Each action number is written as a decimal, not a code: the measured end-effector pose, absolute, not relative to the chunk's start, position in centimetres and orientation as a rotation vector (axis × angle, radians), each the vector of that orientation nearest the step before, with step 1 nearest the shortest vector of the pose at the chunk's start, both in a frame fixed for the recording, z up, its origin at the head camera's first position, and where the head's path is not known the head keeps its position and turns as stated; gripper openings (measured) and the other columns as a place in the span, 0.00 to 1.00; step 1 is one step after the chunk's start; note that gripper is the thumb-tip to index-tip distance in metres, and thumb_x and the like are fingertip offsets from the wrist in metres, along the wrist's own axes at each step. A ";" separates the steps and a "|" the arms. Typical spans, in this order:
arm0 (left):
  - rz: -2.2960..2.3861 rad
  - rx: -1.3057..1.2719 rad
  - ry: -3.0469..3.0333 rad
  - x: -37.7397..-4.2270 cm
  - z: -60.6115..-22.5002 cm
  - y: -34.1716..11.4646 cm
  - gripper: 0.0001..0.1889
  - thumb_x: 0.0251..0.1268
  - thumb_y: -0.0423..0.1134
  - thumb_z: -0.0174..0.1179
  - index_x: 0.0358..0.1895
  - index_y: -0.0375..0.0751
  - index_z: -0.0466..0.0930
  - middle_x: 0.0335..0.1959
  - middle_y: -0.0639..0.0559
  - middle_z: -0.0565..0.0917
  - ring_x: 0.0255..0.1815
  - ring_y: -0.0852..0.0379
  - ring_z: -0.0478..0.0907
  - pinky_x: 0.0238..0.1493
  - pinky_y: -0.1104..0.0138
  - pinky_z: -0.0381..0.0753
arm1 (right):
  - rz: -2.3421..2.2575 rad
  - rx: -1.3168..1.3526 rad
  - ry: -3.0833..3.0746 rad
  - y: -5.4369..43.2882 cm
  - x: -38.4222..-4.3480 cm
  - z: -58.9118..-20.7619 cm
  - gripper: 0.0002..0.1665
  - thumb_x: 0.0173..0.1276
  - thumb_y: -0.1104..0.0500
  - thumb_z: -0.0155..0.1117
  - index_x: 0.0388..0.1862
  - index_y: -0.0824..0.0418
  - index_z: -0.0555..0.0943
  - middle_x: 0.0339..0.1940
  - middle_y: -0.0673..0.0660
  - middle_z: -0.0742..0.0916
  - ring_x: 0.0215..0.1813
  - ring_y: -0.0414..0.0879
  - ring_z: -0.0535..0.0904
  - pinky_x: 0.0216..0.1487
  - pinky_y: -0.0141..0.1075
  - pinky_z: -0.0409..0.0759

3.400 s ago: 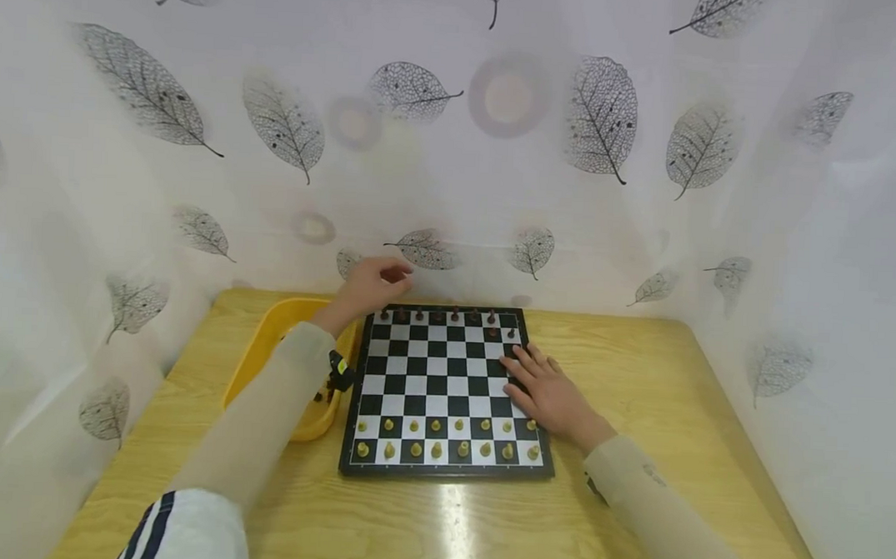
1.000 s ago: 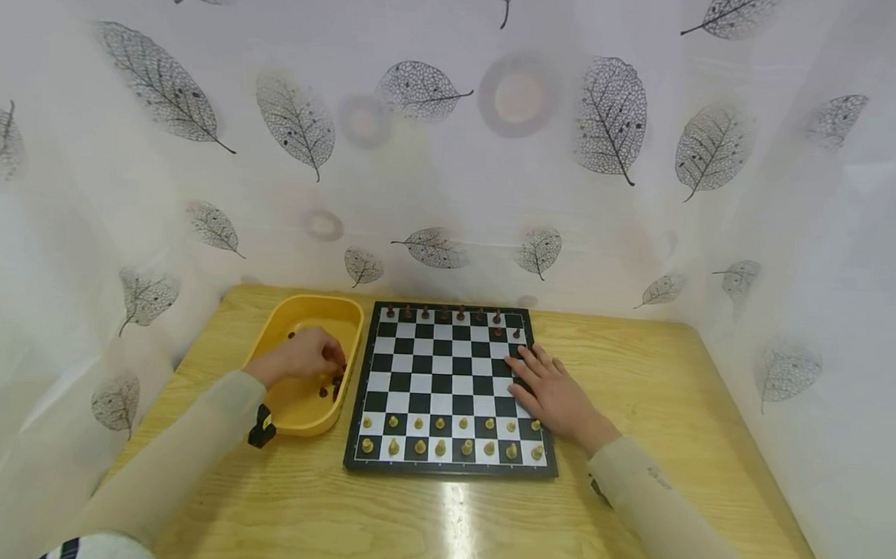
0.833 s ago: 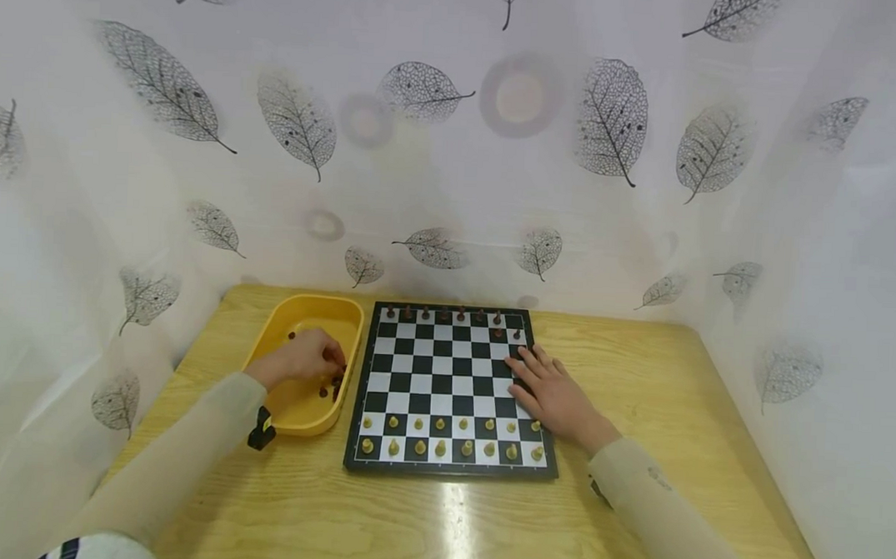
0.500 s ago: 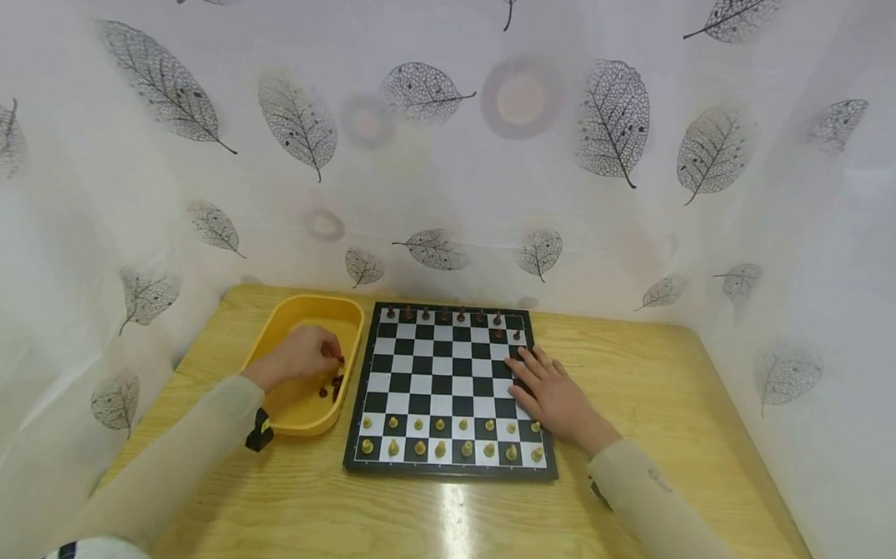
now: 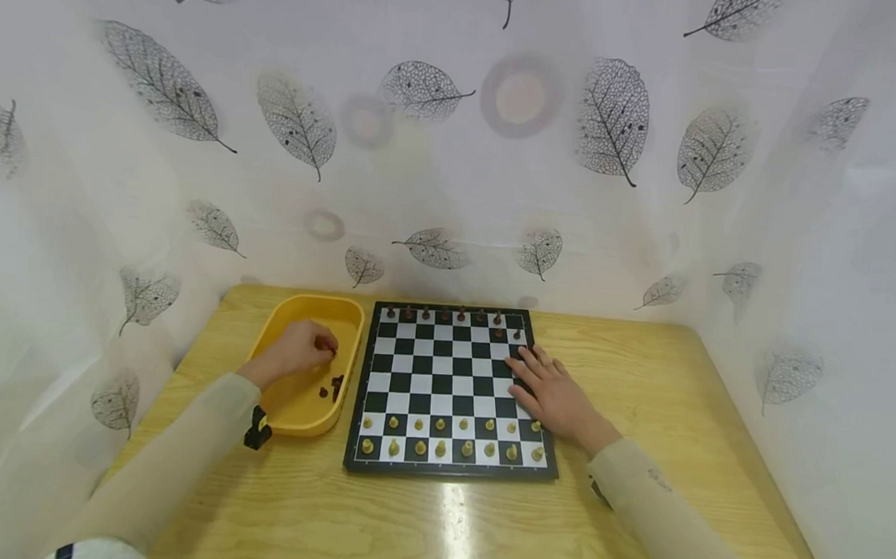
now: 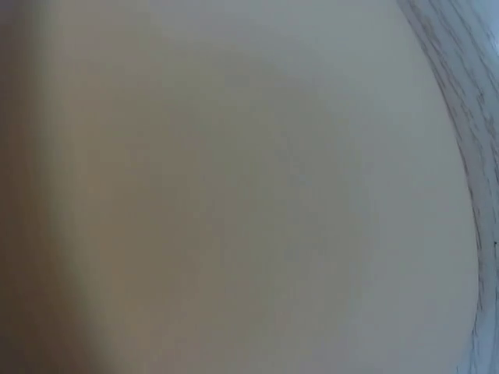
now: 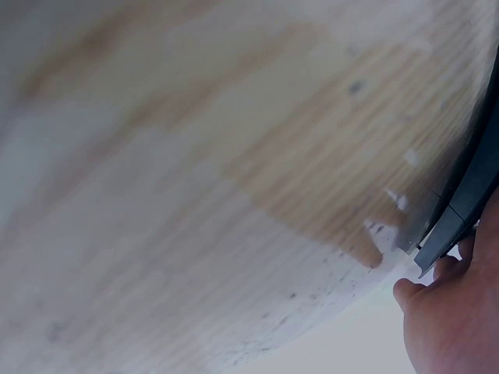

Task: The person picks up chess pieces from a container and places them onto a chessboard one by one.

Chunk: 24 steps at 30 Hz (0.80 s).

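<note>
Over the yellow tray, my left hand pinches a small dark red chess piece, mostly hidden by the fingers. Several more dark red chess pieces lie in the tray, near its right wall. My right hand rests flat with spread fingers on the right edge of the chessboard. In the right wrist view, that hand lies beside the board's dark edge. The left wrist view is filled by a blurred pale surface, so no hand can be made out there.
Yellow chess pieces stand in two rows along the board's near side. Dark red pieces line the far row, with two more before them at the right. The wooden table meets a leaf-patterned curtain behind.
From beyond the board's far left corner, my left hand has gone down into the tray, then risen slightly with a chess piece. My right hand has stayed on the board's edge.
</note>
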<state>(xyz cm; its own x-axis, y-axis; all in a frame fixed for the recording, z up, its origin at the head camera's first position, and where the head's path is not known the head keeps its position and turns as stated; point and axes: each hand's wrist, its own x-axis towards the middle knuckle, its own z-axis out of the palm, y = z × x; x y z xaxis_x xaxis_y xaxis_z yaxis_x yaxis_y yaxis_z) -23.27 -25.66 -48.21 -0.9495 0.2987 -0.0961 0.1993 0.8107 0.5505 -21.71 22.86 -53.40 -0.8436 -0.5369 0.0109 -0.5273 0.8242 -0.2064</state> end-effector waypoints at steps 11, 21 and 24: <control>0.937 0.381 2.884 -23.3 -48.0 -26.3 0.08 0.72 0.32 0.65 0.48 0.32 0.88 0.44 0.40 0.91 0.46 0.46 0.86 0.54 0.48 0.87 | -0.309 -0.866 2.958 23.0 -21.8 -53.7 0.38 0.85 0.34 0.41 0.86 0.48 0.62 0.87 0.59 0.62 0.88 0.63 0.50 0.83 0.65 0.57; 1.089 0.348 2.917 -23.3 -46.1 -27.0 0.11 0.73 0.34 0.65 0.51 0.32 0.86 0.45 0.39 0.90 0.47 0.44 0.86 0.53 0.48 0.87 | -0.319 -0.860 2.954 23.0 -21.9 -53.8 0.38 0.85 0.35 0.41 0.86 0.49 0.62 0.87 0.59 0.62 0.89 0.63 0.50 0.83 0.65 0.57; 1.115 0.315 2.922 -23.3 -44.9 -26.6 0.12 0.73 0.37 0.65 0.51 0.33 0.87 0.46 0.39 0.90 0.48 0.43 0.86 0.52 0.50 0.87 | -0.320 -0.860 2.953 23.0 -22.0 -53.8 0.38 0.85 0.34 0.41 0.86 0.48 0.62 0.88 0.59 0.62 0.89 0.63 0.49 0.83 0.65 0.57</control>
